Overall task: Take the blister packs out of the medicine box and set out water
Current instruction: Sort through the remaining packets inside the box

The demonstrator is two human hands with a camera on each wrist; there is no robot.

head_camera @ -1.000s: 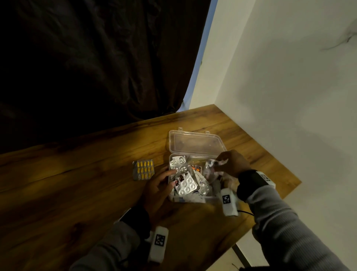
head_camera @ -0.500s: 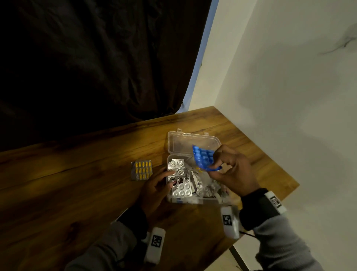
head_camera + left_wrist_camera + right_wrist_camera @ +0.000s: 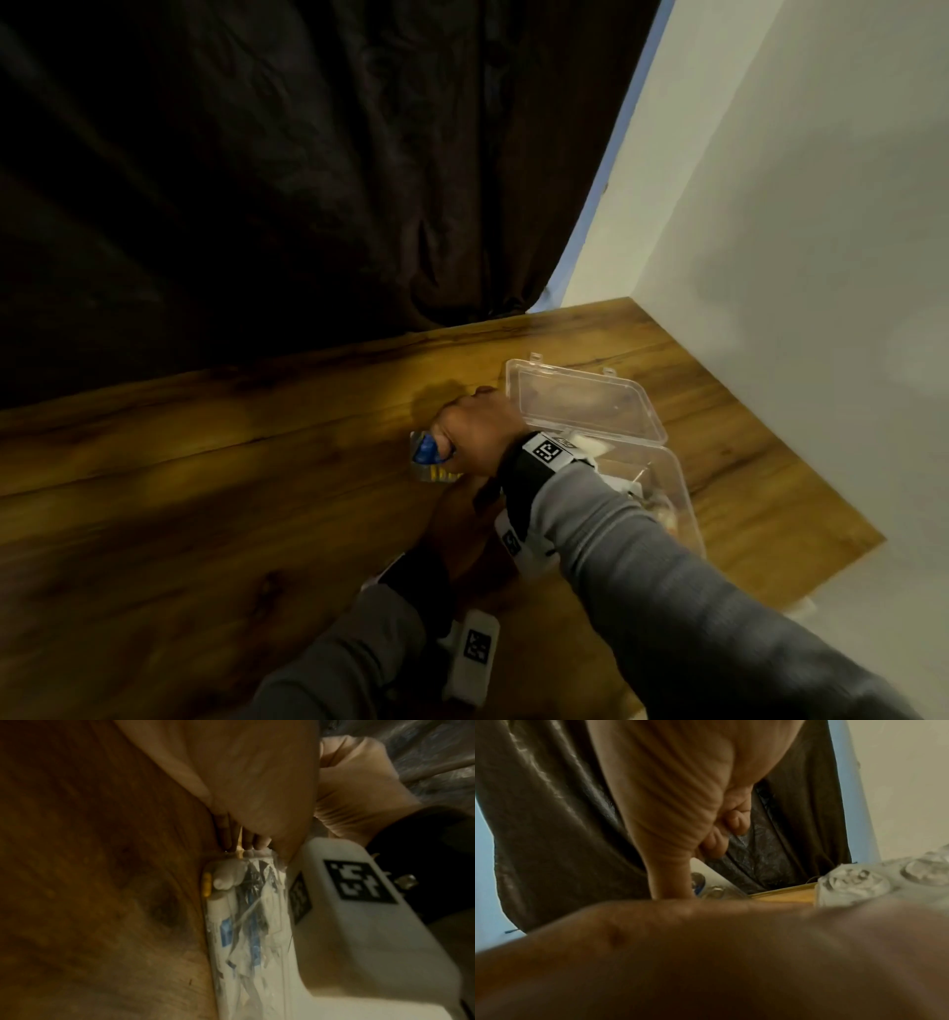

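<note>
My right hand [image 3: 445,441] reaches across to the left of the clear medicine box [image 3: 685,519] and grips a blue blister pack [image 3: 425,450] low over the table. Just below it lies a yellow blister pack [image 3: 437,476]. The box lid [image 3: 580,406] lies open toward the back. My left hand [image 3: 457,519] sits under the right forearm, mostly hidden in the head view. In the left wrist view its fingertips [image 3: 253,843] lie straight against the end of the box [image 3: 246,933]. Silver blister packs [image 3: 854,882] still fill the box.
The wooden table [image 3: 205,488] runs far to the left. A dark curtain [image 3: 257,180] hangs behind it and a white wall [image 3: 796,257] stands close on the right. The table's right edge is just past the box.
My right hand lifted the blue blister pack out of the box, then carried it left across the left hand down to the yellow pack. The left hand stayed at the box.
</note>
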